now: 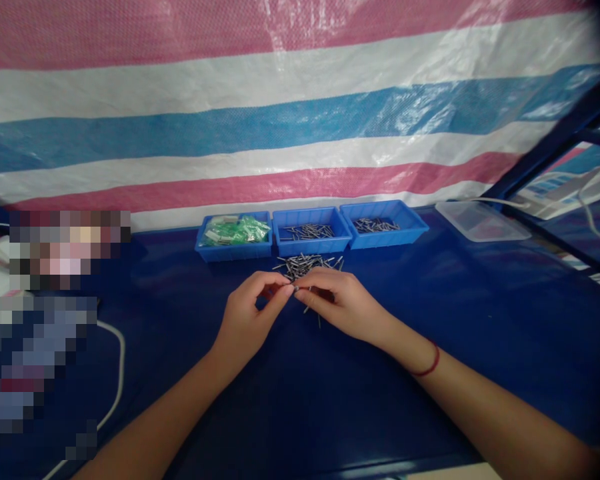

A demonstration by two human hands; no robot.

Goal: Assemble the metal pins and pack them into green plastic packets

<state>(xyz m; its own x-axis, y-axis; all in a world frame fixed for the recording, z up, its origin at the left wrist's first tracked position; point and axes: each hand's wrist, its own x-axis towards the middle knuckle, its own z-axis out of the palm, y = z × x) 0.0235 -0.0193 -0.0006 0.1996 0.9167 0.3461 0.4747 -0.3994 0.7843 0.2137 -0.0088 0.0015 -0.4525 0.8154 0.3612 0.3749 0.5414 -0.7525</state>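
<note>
My left hand and my right hand meet fingertip to fingertip over the blue table. Both are closed in a pinch on a small metal pin, most of which the fingers hide. Just behind them lies a loose pile of thin metal pins, partly covered by my right hand. A few stray pins stick out below the right fingers.
Behind the pile stand three blue bins: the left bin holds green plastic packets, the middle bin and right bin hold metal pins. A clear plastic lid lies at right. A white cable curves at left.
</note>
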